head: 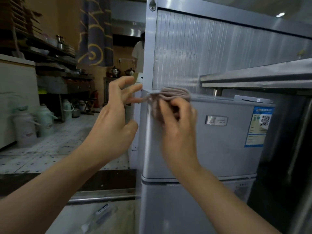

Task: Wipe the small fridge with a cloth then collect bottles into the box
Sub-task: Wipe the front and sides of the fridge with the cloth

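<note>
The small silver fridge (219, 146) stands in front of me, with a blue label and QR code on its upper door. A grey-pink cloth (175, 93) is draped over the fridge's top front edge near its left corner. My right hand (177, 125) grips the hanging part of the cloth against the door. My left hand (114, 119) hovers at the fridge's left corner with fingers spread, fingertips close to the cloth's left end. No bottles or box are in sight.
A tall ribbed metal cabinet (194, 53) rises behind the fridge, and a steel shelf (253, 80) juts out above its right side. Thermos jugs (28, 125) stand on the tiled floor at left. A person in white (138, 54) stands far back.
</note>
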Action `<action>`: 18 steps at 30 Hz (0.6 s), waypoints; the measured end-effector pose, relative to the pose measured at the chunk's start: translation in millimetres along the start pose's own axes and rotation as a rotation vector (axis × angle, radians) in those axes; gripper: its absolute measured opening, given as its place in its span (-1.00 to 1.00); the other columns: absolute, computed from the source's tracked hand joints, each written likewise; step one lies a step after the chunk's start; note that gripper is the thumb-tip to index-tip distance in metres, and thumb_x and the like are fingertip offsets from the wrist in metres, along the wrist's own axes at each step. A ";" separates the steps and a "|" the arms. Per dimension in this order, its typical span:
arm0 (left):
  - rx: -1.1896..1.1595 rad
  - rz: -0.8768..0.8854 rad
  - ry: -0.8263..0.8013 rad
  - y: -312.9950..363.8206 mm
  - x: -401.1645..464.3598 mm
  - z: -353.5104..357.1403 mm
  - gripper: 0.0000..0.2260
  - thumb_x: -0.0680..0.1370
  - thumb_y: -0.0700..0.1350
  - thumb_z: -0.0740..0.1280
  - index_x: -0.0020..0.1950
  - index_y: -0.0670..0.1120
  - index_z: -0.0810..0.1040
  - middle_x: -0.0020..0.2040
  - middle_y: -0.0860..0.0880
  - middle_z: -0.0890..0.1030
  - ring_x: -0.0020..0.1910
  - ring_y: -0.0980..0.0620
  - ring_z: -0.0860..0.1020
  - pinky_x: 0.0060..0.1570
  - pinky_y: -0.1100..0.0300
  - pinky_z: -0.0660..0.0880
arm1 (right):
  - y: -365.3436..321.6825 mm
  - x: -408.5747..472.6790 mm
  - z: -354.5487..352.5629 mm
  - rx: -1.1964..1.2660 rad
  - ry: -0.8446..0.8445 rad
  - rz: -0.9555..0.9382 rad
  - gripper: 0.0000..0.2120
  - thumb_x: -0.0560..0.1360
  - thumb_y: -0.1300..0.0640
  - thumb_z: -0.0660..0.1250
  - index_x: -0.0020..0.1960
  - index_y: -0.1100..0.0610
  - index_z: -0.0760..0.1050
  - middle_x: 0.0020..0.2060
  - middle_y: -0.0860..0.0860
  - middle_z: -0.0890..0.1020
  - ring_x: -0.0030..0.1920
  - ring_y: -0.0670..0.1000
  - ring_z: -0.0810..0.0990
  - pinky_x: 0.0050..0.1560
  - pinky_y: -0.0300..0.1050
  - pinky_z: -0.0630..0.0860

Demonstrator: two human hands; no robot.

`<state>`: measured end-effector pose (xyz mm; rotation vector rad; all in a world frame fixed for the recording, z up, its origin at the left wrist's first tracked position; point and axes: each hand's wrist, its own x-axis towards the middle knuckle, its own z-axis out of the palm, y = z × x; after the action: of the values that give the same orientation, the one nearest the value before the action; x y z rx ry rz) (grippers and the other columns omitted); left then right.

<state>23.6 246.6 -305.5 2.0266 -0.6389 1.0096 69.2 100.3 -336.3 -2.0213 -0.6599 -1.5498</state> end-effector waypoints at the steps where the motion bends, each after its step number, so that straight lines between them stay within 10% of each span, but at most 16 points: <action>1: 0.008 -0.005 0.028 -1.2 -1.0 -2.8 -0.27 0.42 -0.46 0.22 0.31 0.23 0.06 0.33 0.19 0.34 0.26 0.39 0.36 0.03 0.53 0.38 | -6.4 5.3 3.9 0.018 -0.035 -0.053 -0.67 0.56 0.17 0.22 0.32 0.09 0.44 0.19 0.12 0.46 0.09 -0.07 0.31 0.09 -0.36 0.34; 7: 0.099 -0.057 0.044 -13.6 -13.3 -16.7 -0.28 0.41 -0.43 0.25 0.30 0.23 0.07 0.26 0.17 0.34 0.23 0.34 0.36 0.02 0.52 0.36 | -3.8 -6.7 10.0 -0.222 -0.123 -0.331 -0.57 0.42 0.19 0.05 0.19 0.03 0.54 0.16 0.04 0.47 -0.05 0.06 0.32 -0.15 -0.16 0.22; 13: 0.211 -0.058 -0.038 -9.0 -25.9 -6.3 -0.35 0.42 -0.40 0.24 0.31 0.18 0.15 0.24 0.17 0.31 0.16 0.45 0.27 0.07 0.62 0.22 | 23.1 -90.5 9.6 -0.281 -0.363 -0.539 -0.41 0.17 0.23 0.41 0.20 0.01 0.50 0.14 -0.02 0.37 -0.08 0.05 0.36 -0.20 -0.10 0.36; 18: 0.434 0.079 -0.084 11.1 -11.3 14.5 -0.34 0.40 -0.31 0.23 0.48 -0.04 0.18 0.49 0.02 0.19 0.44 0.09 0.08 0.44 0.11 0.07 | 38.1 -57.0 -12.5 -0.321 -0.136 -0.465 -0.57 0.45 0.24 0.31 0.29 -0.02 0.50 0.19 0.03 0.53 -0.08 0.07 0.48 -0.15 -0.06 0.28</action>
<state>15.8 229.5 -315.9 2.4466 -0.5836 1.1953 71.6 59.3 -392.5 -2.3420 -1.0509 -1.8884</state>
